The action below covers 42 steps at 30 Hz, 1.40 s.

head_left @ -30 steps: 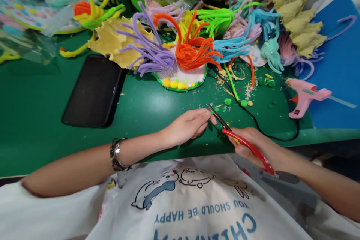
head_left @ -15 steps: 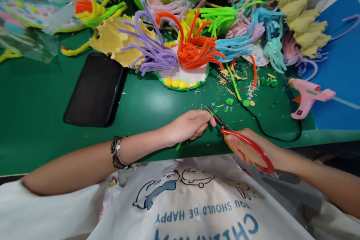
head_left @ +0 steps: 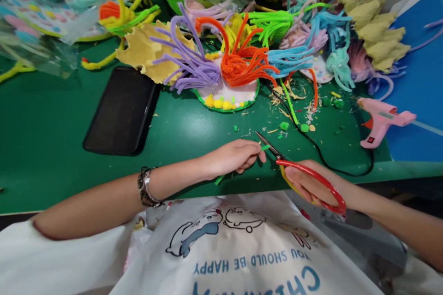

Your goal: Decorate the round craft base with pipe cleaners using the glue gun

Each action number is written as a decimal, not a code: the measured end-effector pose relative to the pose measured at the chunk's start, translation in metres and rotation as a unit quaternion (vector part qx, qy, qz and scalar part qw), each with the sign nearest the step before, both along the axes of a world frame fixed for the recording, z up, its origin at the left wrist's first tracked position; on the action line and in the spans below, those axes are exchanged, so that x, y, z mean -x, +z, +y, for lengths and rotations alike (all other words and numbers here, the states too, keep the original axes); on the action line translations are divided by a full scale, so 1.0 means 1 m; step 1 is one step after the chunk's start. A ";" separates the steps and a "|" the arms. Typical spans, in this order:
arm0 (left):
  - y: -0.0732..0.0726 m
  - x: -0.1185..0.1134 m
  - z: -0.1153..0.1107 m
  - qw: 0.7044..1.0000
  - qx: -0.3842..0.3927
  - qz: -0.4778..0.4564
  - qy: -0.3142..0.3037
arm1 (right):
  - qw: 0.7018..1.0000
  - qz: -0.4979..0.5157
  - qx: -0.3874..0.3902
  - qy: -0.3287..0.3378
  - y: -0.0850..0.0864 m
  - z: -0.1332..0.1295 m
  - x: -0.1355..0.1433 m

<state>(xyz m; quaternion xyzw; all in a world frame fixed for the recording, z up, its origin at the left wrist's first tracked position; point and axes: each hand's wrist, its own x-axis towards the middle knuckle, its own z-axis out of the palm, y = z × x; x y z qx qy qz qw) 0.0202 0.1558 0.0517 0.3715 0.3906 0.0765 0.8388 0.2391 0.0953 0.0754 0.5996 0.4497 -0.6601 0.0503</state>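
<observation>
My left hand (head_left: pixel 242 156) pinches a thin green strip (head_left: pixel 265 147), whose short end pokes out past the fingertips; another green end shows below the wrist. Scissors (head_left: pixel 304 174) with red and yellow handles are in my right hand (head_left: pixel 308 179), their blades pointing up and left beside the strip's end. Beyond the hands lies an oval piece (head_left: pixel 226 97) with a green rim and yellow pompoms, bearing an orange pipe-cleaner bundle (head_left: pixel 233 67). Purple strands (head_left: pixel 204 71) spread to its left and blue strands (head_left: pixel 290 60) to its right.
A black phone (head_left: pixel 121 110) lies at the left. On the right are a pink glue gun (head_left: pixel 380 120), its black cable (head_left: pixel 321 159) and a blue board (head_left: pixel 415 101). Green pompoms (head_left: pixel 284 126) and scraps dot the green table (head_left: pixel 187 124). Bundles and plastic bags line the back.
The green end now sticks out further from my left fingertips. My right hand with the scissors has shifted slightly right and down. A small green scrap now shows on the table above my left hand.
</observation>
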 end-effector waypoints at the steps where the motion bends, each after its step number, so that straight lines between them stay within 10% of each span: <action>1: -0.001 0.000 0.000 1.000 0.003 -0.009 0.007 | 1.000 0.000 -0.017 0.004 -0.001 0.000 -0.003; 21: -0.011 0.004 -0.007 0.973 -0.227 -0.049 0.003 | 0.937 -0.035 -0.273 0.214 0.013 0.013 0.004; 34: -0.010 0.003 -0.001 0.993 -0.113 -0.037 0.007 | 0.979 0.014 -0.182 0.089 -0.003 0.009 0.005; 42: -0.009 0.005 -0.001 0.987 -0.109 -0.116 0.036 | 0.961 0.056 -0.224 0.153 0.009 0.009 -0.009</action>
